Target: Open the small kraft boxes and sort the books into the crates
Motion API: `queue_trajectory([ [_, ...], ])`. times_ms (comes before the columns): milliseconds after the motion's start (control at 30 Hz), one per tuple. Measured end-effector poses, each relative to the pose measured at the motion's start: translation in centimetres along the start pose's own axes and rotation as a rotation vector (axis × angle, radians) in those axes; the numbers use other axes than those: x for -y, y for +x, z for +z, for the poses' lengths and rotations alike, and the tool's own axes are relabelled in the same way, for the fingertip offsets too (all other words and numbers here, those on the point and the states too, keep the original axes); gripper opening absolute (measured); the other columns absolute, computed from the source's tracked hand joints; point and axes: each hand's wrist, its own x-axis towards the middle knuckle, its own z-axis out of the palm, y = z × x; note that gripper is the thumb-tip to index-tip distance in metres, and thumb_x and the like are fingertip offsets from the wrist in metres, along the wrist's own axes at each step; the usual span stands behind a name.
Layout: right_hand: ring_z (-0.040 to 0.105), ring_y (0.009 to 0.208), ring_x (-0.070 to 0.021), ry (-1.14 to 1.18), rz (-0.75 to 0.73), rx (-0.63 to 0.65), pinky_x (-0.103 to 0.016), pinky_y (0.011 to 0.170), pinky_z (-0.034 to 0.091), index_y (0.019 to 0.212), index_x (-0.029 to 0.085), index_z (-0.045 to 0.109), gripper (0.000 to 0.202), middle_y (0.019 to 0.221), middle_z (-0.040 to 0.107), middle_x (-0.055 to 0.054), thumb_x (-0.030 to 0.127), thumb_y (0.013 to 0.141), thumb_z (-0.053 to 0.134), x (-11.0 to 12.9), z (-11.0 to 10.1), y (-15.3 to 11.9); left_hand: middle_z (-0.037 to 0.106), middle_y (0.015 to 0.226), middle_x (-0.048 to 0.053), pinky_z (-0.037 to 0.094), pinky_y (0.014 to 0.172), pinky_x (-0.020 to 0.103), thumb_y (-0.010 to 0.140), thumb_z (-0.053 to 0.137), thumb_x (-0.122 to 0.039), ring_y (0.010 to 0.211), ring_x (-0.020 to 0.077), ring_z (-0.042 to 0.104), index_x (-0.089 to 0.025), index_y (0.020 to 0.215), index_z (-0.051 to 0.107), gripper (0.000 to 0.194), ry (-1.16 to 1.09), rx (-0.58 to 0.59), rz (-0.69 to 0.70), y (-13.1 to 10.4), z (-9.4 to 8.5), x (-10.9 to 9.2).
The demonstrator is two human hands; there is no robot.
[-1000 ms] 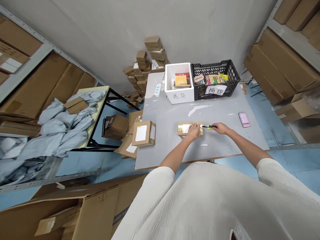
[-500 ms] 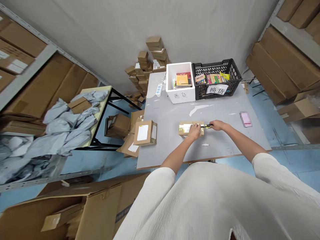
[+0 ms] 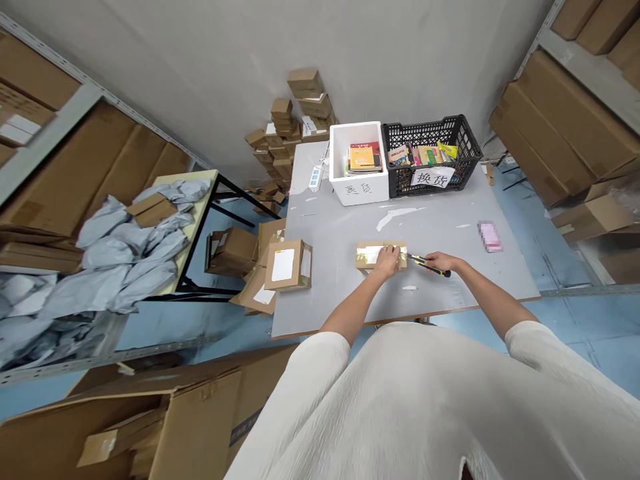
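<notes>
The left hand (image 3: 389, 261) lies on the box (image 3: 367, 255) toward the front edge of the surface (image 3: 325, 293), grip unclear; the right hand (image 3: 440, 262) pinches the knife (image 3: 431, 267). Cutting seems underway; another stroke calls for steady bracing.

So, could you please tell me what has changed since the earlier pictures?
The right hand has moved slightly toward the person, and the black-and-yellow cutter it holds now slants, its rear end swung the same way. Nothing was let go. The left hand stays on the small box; the white bin hasn't moved.
</notes>
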Motion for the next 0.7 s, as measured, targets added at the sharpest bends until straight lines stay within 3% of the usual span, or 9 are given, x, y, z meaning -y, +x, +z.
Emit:
queue_trajectory([
  [167,0.069,0.065,-0.0188,0.008,-0.009,0.024,-0.027,0.061,0.054,0.079,0.024,0.072,0.03,0.071,0.074,-0.002,0.049,0.08,0.089,0.0,0.2,-0.2,0.061,0.139,0.015,0.042,0.113,0.045,0.089,0.077,-0.021,0.135,0.0347,0.056,-0.025,0.134,0.052,0.052,-0.009,-0.005,0.006,0.0,-0.1,0.1],
  [333,0.073,0.069,-0.019,0.07,-0.012,-0.125,-0.026,0.061,0.053,0.088,0.023,0.069,0.032,0.083,0.079,-0.003,0.052,0.089,0.082,-0.5,-0.4,-0.4,0.058,0.147,0.014,0.042,0.118,0.045,0.093,0.073,-0.03,0.14,0.0344,0.055,-0.027,0.155,0.043,0.069,-0.074,-0.055,0.03,-0.5,-0.4,0.4],
  [467,0.07,0.068,-0.0172,0.042,-0.092,-0.227,-0.025,0.062,0.051,0.102,0.022,0.07,0.036,0.089,0.08,-0.003,0.059,0.098,0.071,-0.4,-0.6,-1.3,0.055,0.153,0.016,0.044,0.117,0.044,0.105,0.051,-0.025,0.141,0.0316,0.055,-0.025,0.16,0.041,0.056,-0.132,-0.173,-0.041,-0.1,-0.8,0.5],
  [567,0.072,0.079,-0.0199,-0.115,-0.159,-0.304,-0.029,0.075,0.055,0.108,0.024,0.077,0.038,0.094,0.08,-0.003,0.056,0.107,0.056,0.1,-0.2,-2.2,0.052,0.16,0.016,0.036,0.125,0.048,0.099,0.058,-0.02,0.15,0.0332,0.048,-0.028,0.163,0.039,0.068,-0.104,-0.18,-0.057,0.6,-0.8,0.6],
  [700,0.071,0.108,-0.0276,-0.449,-0.263,-0.388,-0.036,0.1,0.052,0.13,0.032,0.08,0.033,0.116,0.079,-0.007,0.043,0.105,0.063,0.9,0.8,-2.8,0.05,0.162,0.016,0.027,0.129,0.053,0.092,0.069,-0.021,0.156,0.034,0.041,-0.031,0.163,0.037,0.078,-0.087,-0.123,-0.064,1.6,-0.6,0.8],
])
